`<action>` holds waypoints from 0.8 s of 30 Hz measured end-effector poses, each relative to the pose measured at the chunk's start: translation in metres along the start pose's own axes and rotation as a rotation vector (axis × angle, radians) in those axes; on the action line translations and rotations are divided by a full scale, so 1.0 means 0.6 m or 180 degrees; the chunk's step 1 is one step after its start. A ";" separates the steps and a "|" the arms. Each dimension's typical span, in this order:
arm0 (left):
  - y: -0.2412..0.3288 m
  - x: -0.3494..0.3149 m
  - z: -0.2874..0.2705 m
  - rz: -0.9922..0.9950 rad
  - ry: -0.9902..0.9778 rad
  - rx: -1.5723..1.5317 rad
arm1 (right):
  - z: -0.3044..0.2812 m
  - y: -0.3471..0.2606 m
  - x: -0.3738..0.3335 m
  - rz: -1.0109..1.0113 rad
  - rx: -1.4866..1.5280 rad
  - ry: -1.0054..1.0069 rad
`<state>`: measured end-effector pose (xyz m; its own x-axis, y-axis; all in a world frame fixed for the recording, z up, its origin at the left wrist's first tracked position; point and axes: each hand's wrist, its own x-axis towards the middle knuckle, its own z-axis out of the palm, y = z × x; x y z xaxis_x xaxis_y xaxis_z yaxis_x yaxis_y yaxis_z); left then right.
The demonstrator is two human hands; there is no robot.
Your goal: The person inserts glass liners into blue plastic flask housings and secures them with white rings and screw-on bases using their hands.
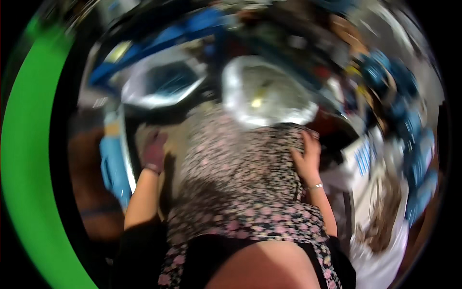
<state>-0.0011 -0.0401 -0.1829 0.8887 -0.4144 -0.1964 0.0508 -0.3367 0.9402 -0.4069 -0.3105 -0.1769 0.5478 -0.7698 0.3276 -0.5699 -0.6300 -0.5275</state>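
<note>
My left hand (155, 151) wears a dark maroon glove. It is over a beige surface to the left of my lap, and its fingers are smeared by motion. My right hand (309, 159), bare with a bracelet (315, 186) at the wrist, is at the right edge of my floral apron (231, 164). Its thumb is spread from the fingers, with nothing visible in them. Ahead of my lap are two containers lined with clear plastic. The left liner (139, 91) surrounds dark bluish contents; the right liner (236, 96) holds something pale that I cannot make out.
A blue frame (159, 43) runs behind the left container. At my right stands a white sack (375, 202) with brownish material inside. Beyond it are blurred blue bundled items (406, 130). A light blue object (113, 164) lies along the left, and a green band (29, 144) fills the far left.
</note>
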 end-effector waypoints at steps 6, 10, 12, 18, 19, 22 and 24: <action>-0.155 -0.102 -0.179 -0.0565 0.1238 0.1314 | 0.006 -0.032 0.017 0.0318 0.0596 -0.0357; -0.219 -0.096 -0.308 0.0348 0.1864 0.3418 | -0.007 -0.034 0.007 0.0698 0.0929 -0.0297; -0.223 -0.059 -0.385 0.0691 0.2076 0.4387 | -0.001 0.001 -0.004 0.0558 0.0659 -0.0250; -0.243 0.071 -0.369 0.0424 0.1381 0.3656 | -0.004 -0.062 0.034 0.0515 -0.0324 -0.0269; -0.232 0.083 -0.342 0.0519 0.1291 0.3434 | -0.005 -0.079 0.040 0.0551 -0.0228 -0.0245; -0.146 0.096 -0.254 0.0925 0.0820 0.2544 | -0.012 -0.056 0.009 -0.0004 -0.0245 0.0185; -0.073 0.076 -0.202 0.1106 0.0433 0.1900 | -0.050 -0.037 -0.028 -0.0075 -0.0178 0.0424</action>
<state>0.0926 0.0584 -0.1993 0.8592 -0.4857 0.1609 -0.4706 -0.6265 0.6213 -0.4214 -0.2867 -0.1471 0.4774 -0.7592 0.4424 -0.5931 -0.6499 -0.4753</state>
